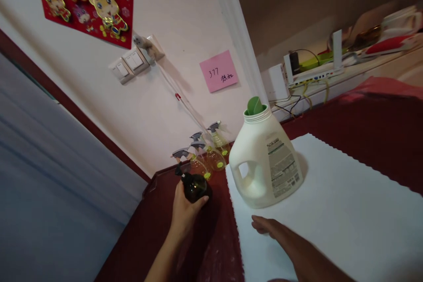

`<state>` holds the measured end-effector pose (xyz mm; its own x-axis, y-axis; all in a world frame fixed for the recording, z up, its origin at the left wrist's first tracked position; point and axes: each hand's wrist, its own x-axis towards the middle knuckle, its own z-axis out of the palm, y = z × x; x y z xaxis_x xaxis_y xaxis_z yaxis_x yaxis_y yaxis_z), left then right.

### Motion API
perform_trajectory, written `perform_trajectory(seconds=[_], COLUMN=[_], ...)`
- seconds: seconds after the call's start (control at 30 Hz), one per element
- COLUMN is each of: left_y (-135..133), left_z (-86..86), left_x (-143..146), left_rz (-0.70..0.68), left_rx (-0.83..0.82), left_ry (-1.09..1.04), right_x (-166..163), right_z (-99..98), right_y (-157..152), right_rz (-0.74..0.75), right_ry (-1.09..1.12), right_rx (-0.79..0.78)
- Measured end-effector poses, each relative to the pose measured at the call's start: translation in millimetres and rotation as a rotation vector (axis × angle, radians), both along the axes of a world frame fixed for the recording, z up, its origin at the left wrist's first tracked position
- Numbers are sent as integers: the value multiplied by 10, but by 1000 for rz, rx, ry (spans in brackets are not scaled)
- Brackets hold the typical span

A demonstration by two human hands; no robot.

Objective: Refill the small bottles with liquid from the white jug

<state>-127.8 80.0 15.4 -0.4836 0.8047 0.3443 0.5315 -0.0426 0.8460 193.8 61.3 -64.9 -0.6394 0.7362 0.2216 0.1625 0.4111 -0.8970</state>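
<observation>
dark amber spray bottle (193, 186), black trigger head, stands on the red tabletop (158, 229) just left of the white mat (346, 211). your left hand (183, 213) holds it from below and behind, grip clamped on the bottle's round body, thumb along its right side.

your right hand (268, 226) lies flat over the near part of the mat, palm down, fingers stretched and apart, holding nothing. it sits just in front of the jug (264, 158), not touching it.

jug: cream plastic, upright on the mat's left far corner, handle hole facing you, printed label on its right face, green cap (255, 105) sitting loose or tilted in the mouth; which, you cannot tell.

clear spray bottles (206, 152): several, yellowish liquid, grey triggers, grouped against the wall just behind the amber one, left of the jug.

wall: pink note (218, 71) with handwriting, switches (130, 65), a plug with a white cable running down, red and gold poster (89, 0) at upper left.

shelf (330, 75) at right rear: white router, cables, blurred items.
</observation>
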Motion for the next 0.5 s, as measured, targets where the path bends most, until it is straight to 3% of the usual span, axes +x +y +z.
perform_trajectory(seconds=[0.3,0.5], left_y=[173,171], left_z=[-312,-335], left_x=[-193,-197], left_rz=[41,28], left_rx=[-25,-28], left_ry=[1,-39], right_x=[-91,-125], right_z=[-123,-94], right_y=[19,81], right_rz=[22,68], right_ry=[103,104], right_rx=[-19,-69])
